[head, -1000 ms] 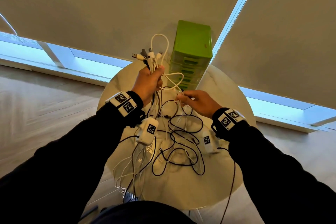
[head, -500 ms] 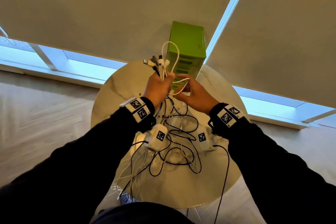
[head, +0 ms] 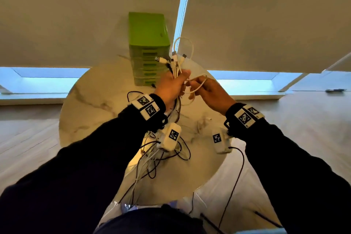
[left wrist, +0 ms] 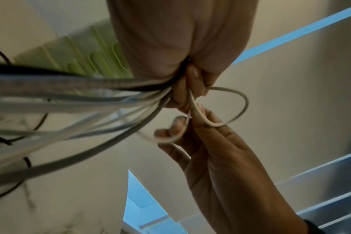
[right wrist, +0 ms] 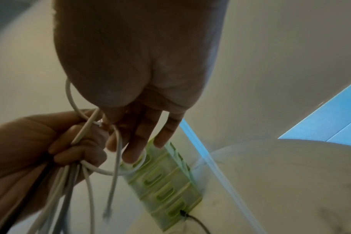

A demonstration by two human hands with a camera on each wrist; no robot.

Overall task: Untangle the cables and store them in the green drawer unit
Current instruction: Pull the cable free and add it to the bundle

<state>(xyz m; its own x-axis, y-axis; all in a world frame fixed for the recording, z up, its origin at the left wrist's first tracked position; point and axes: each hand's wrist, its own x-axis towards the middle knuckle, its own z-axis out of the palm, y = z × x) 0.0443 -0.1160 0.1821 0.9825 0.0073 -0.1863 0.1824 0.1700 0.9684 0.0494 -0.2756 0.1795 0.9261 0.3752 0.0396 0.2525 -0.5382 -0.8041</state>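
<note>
The left hand (head: 171,85), raised above the round marble worktop (head: 91,104), held a closed grip on the bundle of white and black cables (head: 175,66). The right hand (head: 209,92) pinched one thin white cable loop (left wrist: 238,101) beside it. The green plastic drawer unit (head: 148,43) stood behind, drawers closed.

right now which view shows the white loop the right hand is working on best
Left wrist: the white loop curves clear of the left hand, pinched by the right hand. The head view shows it small, the right wrist view shows only part behind the palm.
</note>
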